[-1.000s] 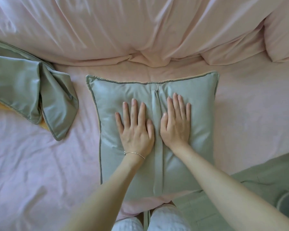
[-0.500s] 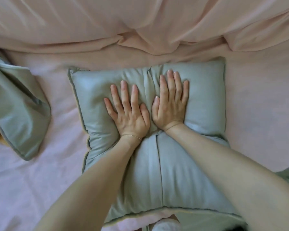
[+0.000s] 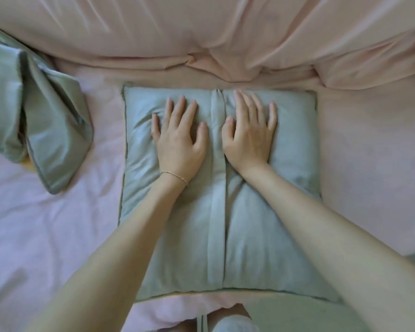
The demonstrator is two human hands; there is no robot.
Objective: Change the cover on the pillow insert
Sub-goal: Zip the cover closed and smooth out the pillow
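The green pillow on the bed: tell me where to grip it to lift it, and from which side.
Grip the green pillow by its two side edges, left hand coming from the left, right hand from the right. It lies flat on the pink sheet, square and plump, with both sides free. Avoid the centre flap, which would probably just pull open.

pink bed, green pillow, loose cover

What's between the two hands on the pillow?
The pillow's raised centre closure strip, running vertically between left hand and right hand; head view shows it.
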